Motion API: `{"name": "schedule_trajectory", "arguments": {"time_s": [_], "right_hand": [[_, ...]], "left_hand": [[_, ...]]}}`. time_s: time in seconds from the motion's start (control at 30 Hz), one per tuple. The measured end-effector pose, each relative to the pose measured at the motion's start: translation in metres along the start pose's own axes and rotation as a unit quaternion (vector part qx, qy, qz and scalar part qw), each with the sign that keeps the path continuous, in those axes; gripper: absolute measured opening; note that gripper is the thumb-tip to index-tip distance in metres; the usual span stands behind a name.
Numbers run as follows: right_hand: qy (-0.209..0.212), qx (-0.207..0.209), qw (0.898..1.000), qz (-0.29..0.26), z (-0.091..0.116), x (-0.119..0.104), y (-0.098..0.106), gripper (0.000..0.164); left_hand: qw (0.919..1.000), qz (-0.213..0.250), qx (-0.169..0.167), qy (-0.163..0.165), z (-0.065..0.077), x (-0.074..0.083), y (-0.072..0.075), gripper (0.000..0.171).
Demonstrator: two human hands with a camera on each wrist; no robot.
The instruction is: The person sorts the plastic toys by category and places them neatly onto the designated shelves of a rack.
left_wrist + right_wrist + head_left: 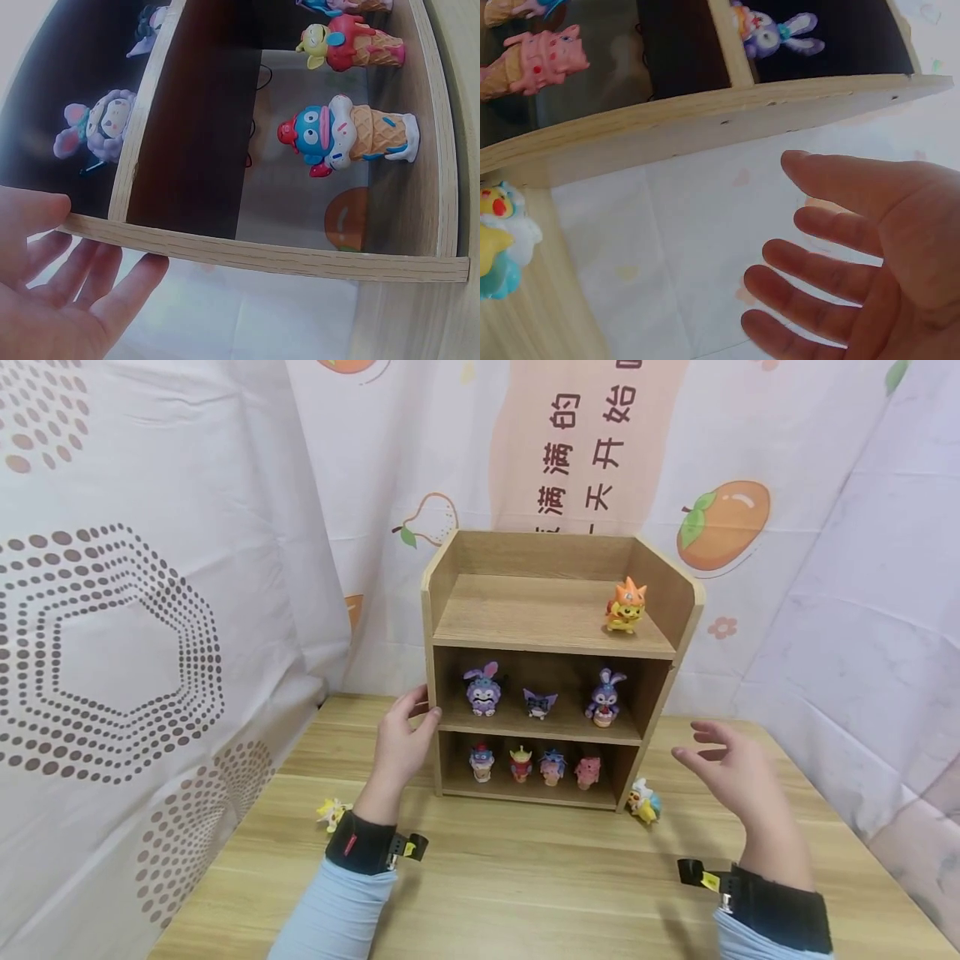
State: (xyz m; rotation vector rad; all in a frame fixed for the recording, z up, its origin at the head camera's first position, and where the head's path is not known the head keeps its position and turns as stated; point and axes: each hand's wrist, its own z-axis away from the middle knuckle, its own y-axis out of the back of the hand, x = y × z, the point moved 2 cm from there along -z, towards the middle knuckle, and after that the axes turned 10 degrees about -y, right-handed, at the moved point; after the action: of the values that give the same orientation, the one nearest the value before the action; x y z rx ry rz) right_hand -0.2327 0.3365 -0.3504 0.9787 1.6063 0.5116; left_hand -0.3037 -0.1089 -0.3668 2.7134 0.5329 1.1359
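Observation:
A small wooden shelf (536, 732) with three levels stands upright on the table. My left hand (406, 737) holds its left side panel, the thumb at the front edge and the fingers along the outer face, as the left wrist view shows. To the right of the shelf my right hand (731, 768) hovers apart from it, fingers spread and nothing in them. On the top level, at the right, sits a yellow figurine with an orange hood (626, 607). Purple figurines, among them a rabbit-eared one (107, 126), occupy the middle level; several ice-cream-cone figurines (352, 135) line the bottom.
A yellow, white and blue figurine (643, 802) lies against the shelf's lower right corner. Another yellow and white figurine (332, 814) lies on the table (525, 893) left of my left wrist. Printed curtains (375, 460) hang behind and at both sides.

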Motion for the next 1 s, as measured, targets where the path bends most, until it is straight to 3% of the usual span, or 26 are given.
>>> {"name": "schedule_trajectory", "arguments": {"time_s": [0.43,1.0], "right_hand": [[-0.038,-0.136,0.99,0.021,-0.01,0.023,-0.026,0.082],[-0.05,-0.187,0.981,0.02,-0.013,0.038,-0.056,0.075]], "left_hand": [[1.0,-0.001,-0.001,-0.003,0.0,0.0,0.002,0.039],[1.0,-0.002,0.002,0.001,0.0,0.002,0.002,0.038]]}}
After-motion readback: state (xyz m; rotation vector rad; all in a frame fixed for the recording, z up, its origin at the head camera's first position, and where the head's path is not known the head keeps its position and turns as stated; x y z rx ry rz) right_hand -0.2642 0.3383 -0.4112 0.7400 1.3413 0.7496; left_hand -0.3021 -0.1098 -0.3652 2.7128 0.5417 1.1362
